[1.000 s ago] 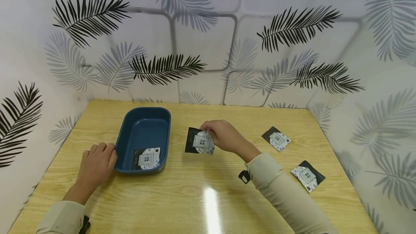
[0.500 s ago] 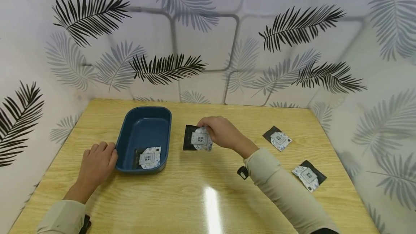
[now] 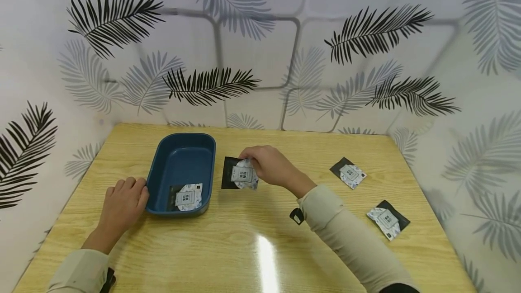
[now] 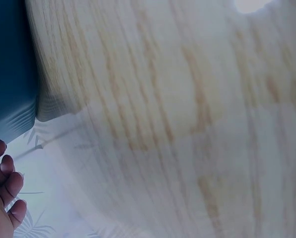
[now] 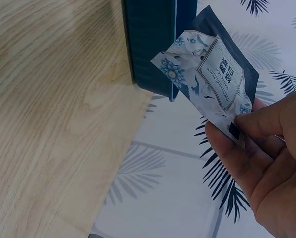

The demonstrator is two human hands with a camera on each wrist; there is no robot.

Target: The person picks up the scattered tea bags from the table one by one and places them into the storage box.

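My right hand (image 3: 273,166) pinches a flat tea sachet (image 3: 242,173) by its edge, above the table just right of the blue bin (image 3: 151,183). The right wrist view shows the sachet (image 5: 210,69) close up, with blue flowers, a white label and a dark end, between thumb and fingers (image 5: 232,153). My left hand (image 3: 122,205) rests against the bin's left side near its front corner. In the left wrist view its loosely curled fingertips (image 4: 11,186) are beside the bin wall (image 4: 11,74). Another sachet (image 3: 186,197) lies inside the bin at the front.
Two more sachets lie on the right of the wooden table (image 3: 220,252), one farther back (image 3: 348,172) and one nearer (image 3: 388,220). Behind the table stands a wall (image 3: 252,49) with a leaf pattern.
My right hand has moved a little left with the tea sachet, closer to the bin. The left hand, the bin and the other sachets have stayed in place.
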